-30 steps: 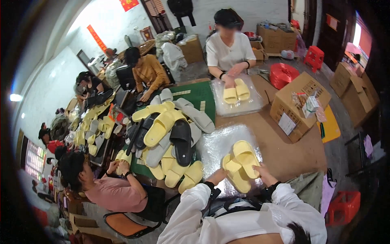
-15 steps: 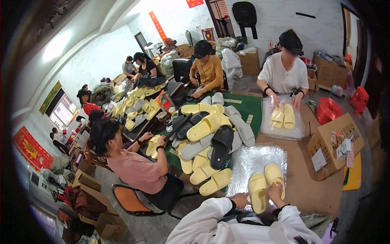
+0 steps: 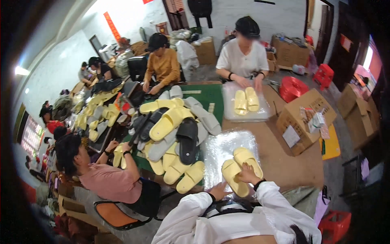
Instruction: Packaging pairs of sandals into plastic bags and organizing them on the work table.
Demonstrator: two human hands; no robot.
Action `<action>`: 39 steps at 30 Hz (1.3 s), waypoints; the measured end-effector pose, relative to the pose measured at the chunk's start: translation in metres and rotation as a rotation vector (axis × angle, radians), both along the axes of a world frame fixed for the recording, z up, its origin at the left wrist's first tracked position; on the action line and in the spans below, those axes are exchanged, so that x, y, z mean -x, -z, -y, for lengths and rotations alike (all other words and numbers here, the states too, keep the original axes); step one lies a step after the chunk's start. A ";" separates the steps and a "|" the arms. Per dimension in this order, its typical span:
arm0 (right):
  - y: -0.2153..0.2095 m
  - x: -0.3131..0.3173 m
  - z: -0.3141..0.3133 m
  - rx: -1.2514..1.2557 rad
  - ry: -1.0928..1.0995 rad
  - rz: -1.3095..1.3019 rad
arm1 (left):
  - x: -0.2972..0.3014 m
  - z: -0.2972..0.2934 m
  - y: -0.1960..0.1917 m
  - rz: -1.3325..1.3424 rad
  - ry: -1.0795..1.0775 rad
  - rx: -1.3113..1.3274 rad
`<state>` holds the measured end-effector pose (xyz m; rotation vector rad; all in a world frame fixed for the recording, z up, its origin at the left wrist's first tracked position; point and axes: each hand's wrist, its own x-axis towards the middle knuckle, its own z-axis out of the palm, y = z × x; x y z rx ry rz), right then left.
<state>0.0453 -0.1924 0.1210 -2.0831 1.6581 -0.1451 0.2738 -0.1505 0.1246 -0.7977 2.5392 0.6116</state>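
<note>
A pair of yellow slide slippers lies side by side on a stack of clear plastic bags (image 3: 213, 148) in front of me: a left slipper (image 3: 229, 171) and a right slipper (image 3: 248, 156). My right hand (image 3: 249, 175) rests on the pair from above, its fingers spread across the insoles near the gap between them. Beside the left slipper's heel, my left hand (image 3: 219, 191) lies low over the near edge of the bags with its fingers stretched out. Both hands come out of white sleeves with dark cuffs.
Left of the bags rises a pile of yellow, grey and black slippers (image 3: 174, 134) on a green mat. A co-worker in pink (image 3: 109, 179) sits at the left; another in white (image 3: 243, 57) handles bagged yellow slippers across the table. A cardboard box (image 3: 306, 122) stands at the right.
The view has swung right, so the scene sits further left. My right hand has shifted from gripping the right slipper's side to lying spread over the pair.
</note>
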 end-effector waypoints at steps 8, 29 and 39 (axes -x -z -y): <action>-0.025 -0.012 0.008 -0.167 0.056 -0.066 | -0.008 0.000 0.052 -0.052 0.103 0.134; -0.116 0.062 -0.110 -0.256 0.733 0.863 | 0.033 0.034 -0.029 -0.272 -0.138 0.226; -0.120 0.061 -0.126 -0.587 0.376 0.758 | 0.034 0.028 -0.014 -0.053 0.052 0.280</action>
